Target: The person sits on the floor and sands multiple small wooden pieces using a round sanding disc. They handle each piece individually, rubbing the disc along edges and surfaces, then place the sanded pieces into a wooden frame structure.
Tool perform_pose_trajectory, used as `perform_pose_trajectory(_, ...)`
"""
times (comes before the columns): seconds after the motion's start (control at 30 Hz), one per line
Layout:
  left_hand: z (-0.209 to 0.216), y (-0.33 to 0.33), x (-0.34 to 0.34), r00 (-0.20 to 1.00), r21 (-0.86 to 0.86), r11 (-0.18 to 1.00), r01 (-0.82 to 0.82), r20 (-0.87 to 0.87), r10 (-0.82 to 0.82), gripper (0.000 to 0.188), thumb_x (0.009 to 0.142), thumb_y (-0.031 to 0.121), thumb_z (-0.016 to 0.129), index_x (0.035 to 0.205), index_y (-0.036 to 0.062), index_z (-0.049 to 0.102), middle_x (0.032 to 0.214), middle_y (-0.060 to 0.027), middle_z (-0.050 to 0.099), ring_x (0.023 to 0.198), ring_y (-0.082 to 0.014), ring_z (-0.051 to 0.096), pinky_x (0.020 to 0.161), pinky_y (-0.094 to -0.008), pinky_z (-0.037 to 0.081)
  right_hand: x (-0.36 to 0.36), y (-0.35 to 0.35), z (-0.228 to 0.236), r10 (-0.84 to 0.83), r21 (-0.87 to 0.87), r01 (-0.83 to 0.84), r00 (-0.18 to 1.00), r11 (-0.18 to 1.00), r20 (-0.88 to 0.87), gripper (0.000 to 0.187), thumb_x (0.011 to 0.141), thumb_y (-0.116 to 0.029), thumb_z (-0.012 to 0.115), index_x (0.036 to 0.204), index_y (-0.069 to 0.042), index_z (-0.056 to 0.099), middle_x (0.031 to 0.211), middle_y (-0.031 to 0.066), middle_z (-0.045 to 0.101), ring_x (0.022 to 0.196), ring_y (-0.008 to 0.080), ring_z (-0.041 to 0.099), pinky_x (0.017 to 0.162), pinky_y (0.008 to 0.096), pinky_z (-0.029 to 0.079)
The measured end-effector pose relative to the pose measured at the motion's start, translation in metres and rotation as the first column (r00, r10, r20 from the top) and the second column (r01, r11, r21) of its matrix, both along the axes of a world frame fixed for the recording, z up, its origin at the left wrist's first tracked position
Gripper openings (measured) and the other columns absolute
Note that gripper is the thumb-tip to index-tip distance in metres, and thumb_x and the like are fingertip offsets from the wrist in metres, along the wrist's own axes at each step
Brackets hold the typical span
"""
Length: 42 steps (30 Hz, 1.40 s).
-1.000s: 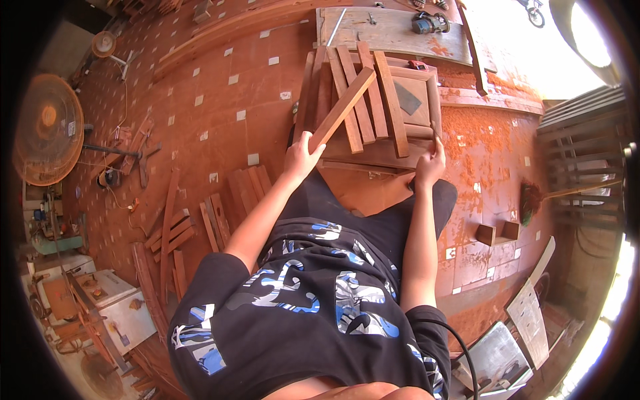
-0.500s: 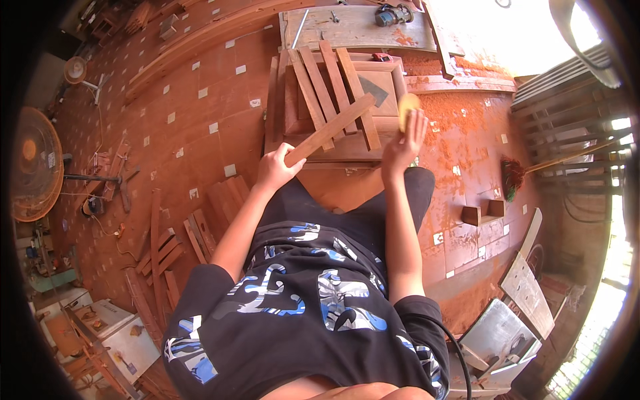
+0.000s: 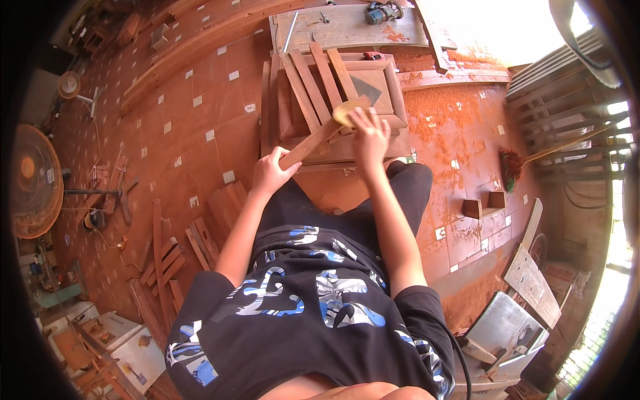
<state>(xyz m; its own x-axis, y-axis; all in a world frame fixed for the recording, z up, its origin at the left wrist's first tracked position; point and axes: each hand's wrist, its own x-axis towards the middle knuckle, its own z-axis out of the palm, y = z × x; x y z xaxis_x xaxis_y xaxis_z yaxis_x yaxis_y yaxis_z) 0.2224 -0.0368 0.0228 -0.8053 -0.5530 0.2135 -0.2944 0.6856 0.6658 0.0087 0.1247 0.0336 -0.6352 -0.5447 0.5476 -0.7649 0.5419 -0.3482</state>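
My left hand [image 3: 272, 173] is closed around the near end of a brown wooden strip [image 3: 311, 145], which slants up and away to the right. In my right hand [image 3: 371, 141] is a yellow sanding pad [image 3: 345, 115], pressed against the strip's far end; the fingers lie over its back. Beneath the strip, several more wooden strips [image 3: 325, 77] lie side by side on a panelled wooden door piece [image 3: 395, 100]. A dark grey flat sheet [image 3: 367, 90] shows on the panel beside them.
Behind stands a low board [image 3: 340, 32] bearing a power tool [image 3: 383, 12]. Loose wood pieces [image 3: 167, 260] lie on the floor at left, near a large fan [image 3: 30, 177]. To the right are a broom [image 3: 512, 167], a small wooden bracket [image 3: 483, 205] and orange sawdust [image 3: 440, 110].
My right hand has moved left and down, bringing the yellow pad from the air beside the strip onto its far end. My left hand keeps its grip, the strip slightly lower.
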Motion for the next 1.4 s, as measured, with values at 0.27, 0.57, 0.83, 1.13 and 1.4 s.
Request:
perform_pose_trajectory(0.27, -0.011, 0.002, -0.004, 1.000, -0.040, 0.999, -0.002, 0.019, 0.003, 0.037, 0.076, 0.030, 0.087, 0.093, 0.0072, 0.063, 0.086, -0.0135, 0.074, 0.080, -0.0340, 0.073, 0.067, -0.0428, 0.057, 0.048, -0.005, -0.008, 0.223, 0.154, -0.228, 0.974, 0.962, 0.046, 0.045, 0.082, -0.009, 0.062, 0.126, -0.016, 0.070, 0.134, 0.0039, 0.067, 0.130, 0.0297, 0.058, 0.107, 0.0447, 0.045)
perform_pose_trajectory(0.57, 0.002, -0.002, -0.007, 0.999, 0.025, 0.999, 0.026, 0.047, -0.027, 0.039, 0.079, 0.033, 0.085, 0.095, 0.0061, 0.062, 0.088, -0.0130, 0.074, 0.083, -0.0347, 0.072, 0.071, -0.0424, 0.058, -0.032, 0.010, -0.015, -0.101, 0.017, 0.100, 0.994, 0.995, 0.035, 0.040, 0.083, -0.004, 0.062, 0.119, -0.018, 0.073, 0.133, 0.0012, 0.067, 0.133, 0.0320, 0.055, 0.113, 0.0484, 0.037)
perform_pose_trajectory(0.83, -0.024, 0.006, -0.008, 0.999, 0.296, 0.955, 0.039, -0.034, -0.031, 0.039, 0.088, 0.029, 0.078, 0.115, 0.0035, 0.066, 0.096, -0.0129, 0.073, 0.085, -0.0250, 0.072, 0.077, -0.0359, 0.056, -0.054, 0.062, -0.073, -0.259, -0.051, 0.278, 0.936, 0.959, 0.238, 0.050, 0.086, -0.012, 0.060, 0.136, -0.010, 0.063, 0.142, 0.0130, 0.060, 0.132, 0.0373, 0.054, 0.111, 0.0474, 0.039)
perform_pose_trajectory(1.13, 0.063, 0.030, 0.008, 0.966, 0.999, 0.038, -0.035, 0.025, 0.256, 0.024, 0.101, 0.029, 0.058, 0.105, 0.0054, 0.054, 0.084, -0.0065, 0.060, 0.063, -0.0146, 0.059, 0.049, -0.0291, 0.048, -0.043, 0.046, -0.048, -0.230, -0.038, 0.244, 0.948, 0.969, 0.219, 0.037, 0.090, -0.037, 0.068, 0.114, -0.008, 0.072, 0.132, 0.0135, 0.061, 0.128, 0.0360, 0.053, 0.106, 0.0484, 0.042)
perform_pose_trajectory(1.4, 0.054, 0.046, 0.002, 0.950, 0.997, 0.076, 0.028, -0.051, 0.309, 0.022, 0.097, 0.025, 0.061, 0.103, 0.0047, 0.057, 0.084, -0.0063, 0.060, 0.062, -0.0148, 0.058, 0.049, -0.0287, 0.047, -0.030, 0.044, -0.048, -0.249, 0.122, 0.347, 0.348, 0.930, 0.904, 0.052, 0.092, -0.051, 0.069, 0.107, -0.002, 0.063, 0.101, 0.0159, 0.069, 0.089, 0.0278, 0.070, 0.075, 0.0393, 0.056)
